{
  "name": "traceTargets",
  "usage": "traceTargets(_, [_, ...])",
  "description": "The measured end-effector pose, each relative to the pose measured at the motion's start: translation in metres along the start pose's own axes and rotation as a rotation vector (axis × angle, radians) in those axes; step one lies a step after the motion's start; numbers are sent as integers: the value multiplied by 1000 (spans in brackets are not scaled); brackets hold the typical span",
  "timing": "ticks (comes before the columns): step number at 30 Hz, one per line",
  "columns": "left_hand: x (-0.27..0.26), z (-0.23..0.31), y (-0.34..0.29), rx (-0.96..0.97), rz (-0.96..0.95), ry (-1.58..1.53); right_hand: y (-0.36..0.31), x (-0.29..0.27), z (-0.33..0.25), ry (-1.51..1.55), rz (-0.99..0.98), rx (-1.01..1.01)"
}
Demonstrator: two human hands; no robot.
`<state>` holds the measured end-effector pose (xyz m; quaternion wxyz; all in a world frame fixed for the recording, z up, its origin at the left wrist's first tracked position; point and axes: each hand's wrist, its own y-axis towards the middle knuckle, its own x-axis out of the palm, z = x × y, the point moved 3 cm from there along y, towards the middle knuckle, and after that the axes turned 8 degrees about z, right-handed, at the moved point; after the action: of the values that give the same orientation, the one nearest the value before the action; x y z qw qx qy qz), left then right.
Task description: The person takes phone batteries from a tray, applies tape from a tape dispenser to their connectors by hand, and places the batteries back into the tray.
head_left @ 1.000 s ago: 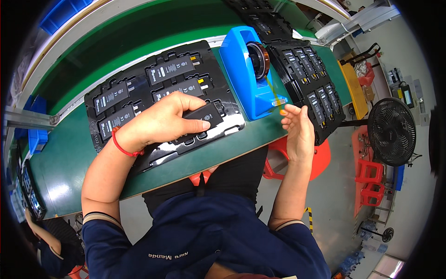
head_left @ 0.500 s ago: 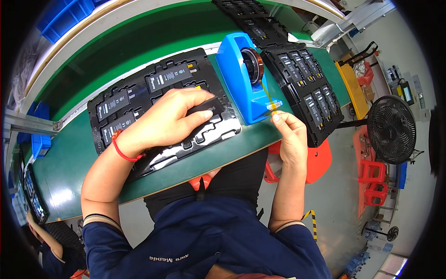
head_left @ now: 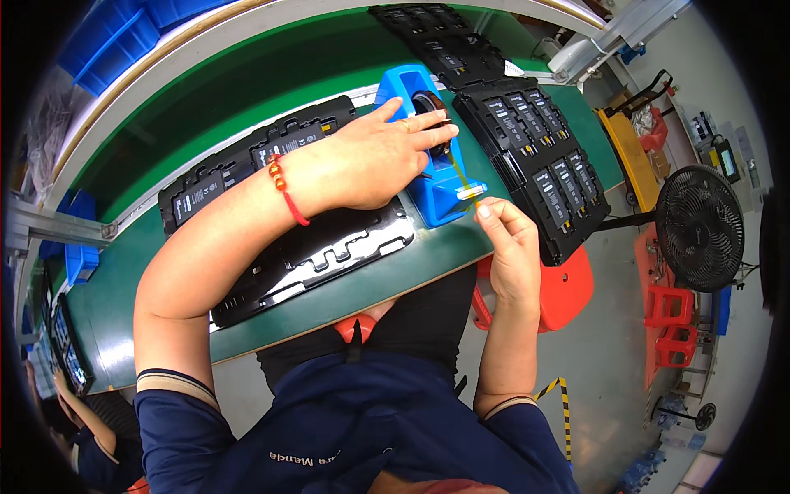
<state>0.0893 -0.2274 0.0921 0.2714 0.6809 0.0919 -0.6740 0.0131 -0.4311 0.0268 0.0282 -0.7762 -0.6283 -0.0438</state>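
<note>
Counter [head_left: 123, 337]: green and smooth, it passes in front of the person; its edges look bent.
Tape dispenser [head_left: 442, 198]: blue, it stands on the counter between the front tray [head_left: 366, 235] and the tray stack [head_left: 485, 125].
Front tray: black, with flat batteries [head_left: 300, 138] in it; the left forearm covers one part.
Left grip [head_left: 380, 160]: it lies over the dispenser, fingers spread at the tape roll [head_left: 425, 100]; whether something is held under the palm, I cannot tell.
Right grip [head_left: 514, 251]: thumb and finger are pinching the end of the tape strip [head_left: 459, 170].
Tape strip: amber, it goes from the roll, past the dispenser's front, to the right fingertips.
Tray stack: black, at the right; its top shows two rows of batteries.
Room: grey floor, red stool [head_left: 568, 288] beside the counter, black fan [head_left: 699, 226] and yellow cart [head_left: 619, 156] at the right, blue bins [head_left: 107, 49] at upper left; another person's arm [head_left: 90, 416] at lower left.
</note>
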Motion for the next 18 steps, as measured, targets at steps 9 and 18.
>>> traceTargets(9, [-3,-11,0,-54,-6,-79,0,2,1,-74,10,-71])
traceTargets(18, [-1,-22,0,-53,5,-157,-2,4,-3,-85,52,-115])
